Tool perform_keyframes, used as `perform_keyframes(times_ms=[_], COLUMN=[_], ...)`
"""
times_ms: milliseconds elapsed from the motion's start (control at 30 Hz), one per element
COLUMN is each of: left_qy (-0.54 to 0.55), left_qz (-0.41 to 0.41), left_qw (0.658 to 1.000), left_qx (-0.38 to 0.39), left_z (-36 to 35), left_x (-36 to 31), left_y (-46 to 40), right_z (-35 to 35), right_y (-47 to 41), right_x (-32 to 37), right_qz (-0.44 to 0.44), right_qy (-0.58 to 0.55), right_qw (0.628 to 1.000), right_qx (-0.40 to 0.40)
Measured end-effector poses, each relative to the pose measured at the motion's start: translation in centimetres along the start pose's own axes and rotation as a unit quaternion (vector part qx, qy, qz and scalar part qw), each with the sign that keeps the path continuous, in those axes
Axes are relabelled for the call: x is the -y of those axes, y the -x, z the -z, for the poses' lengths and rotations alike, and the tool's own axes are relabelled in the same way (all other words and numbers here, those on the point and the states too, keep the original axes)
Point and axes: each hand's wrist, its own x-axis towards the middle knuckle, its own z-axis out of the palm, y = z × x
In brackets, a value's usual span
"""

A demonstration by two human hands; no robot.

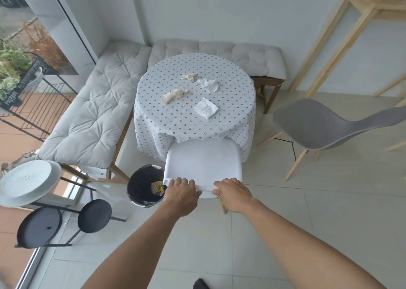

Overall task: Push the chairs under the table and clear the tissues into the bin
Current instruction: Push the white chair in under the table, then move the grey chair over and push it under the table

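Observation:
A white chair (203, 159) stands at the near side of the round table (237, 117), its seat partly under the dotted cloth. My left hand (182, 194) and my right hand (232, 194) both grip the top edge of its backrest. A grey chair (325, 126) stands apart to the right of the table, turned sideways. Several crumpled tissues lie on the tabletop: a beige one (174, 93), a small one (189, 77), a white one (209, 84) and a flat white one (206, 108). A black bin (140, 185) with a yellow wrapper inside sits on the floor left of the white chair.
Cushioned benches (92, 113) line the wall left of and behind the table. A small white side table (28, 182) and two black stools (94, 215) stand at the near left. A wooden frame (342, 25) leans at the back right. Tiled floor lies to the right.

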Motion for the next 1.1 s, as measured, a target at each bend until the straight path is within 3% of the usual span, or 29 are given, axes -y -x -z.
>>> perform_keyframes(times_ms=[233, 433, 633, 1100], left_qy=[0.026, 0.023, 0.026, 0.041], left_qz=[0.005, -0.021, -0.051, -0.069], left_qw=[0.998, 0.999, 0.998, 0.995], left_qx=[0.051, 0.025, -0.011, -0.055], left_z=[1.6, 5.0, 10.7, 22.9], left_x=[0.0, -3.3, -12.2, -39.8], left_y=[-0.2, -1.7, -6.4, -18.3], right_z=[0.2, 4.1, 10.2, 26.3], right_y=[1.2, 3.6, 5.7, 10.7], right_x=[-1.1, -6.3, -14.6, -42.7], right_qz=[-0.036, -0.061, -0.093, -0.134], right_qy=[0.022, 0.034, 0.031, 0.063], right_qw=[0.999, 0.997, 0.993, 0.980], right_qx=[-0.018, -0.038, -0.069, -0.130])
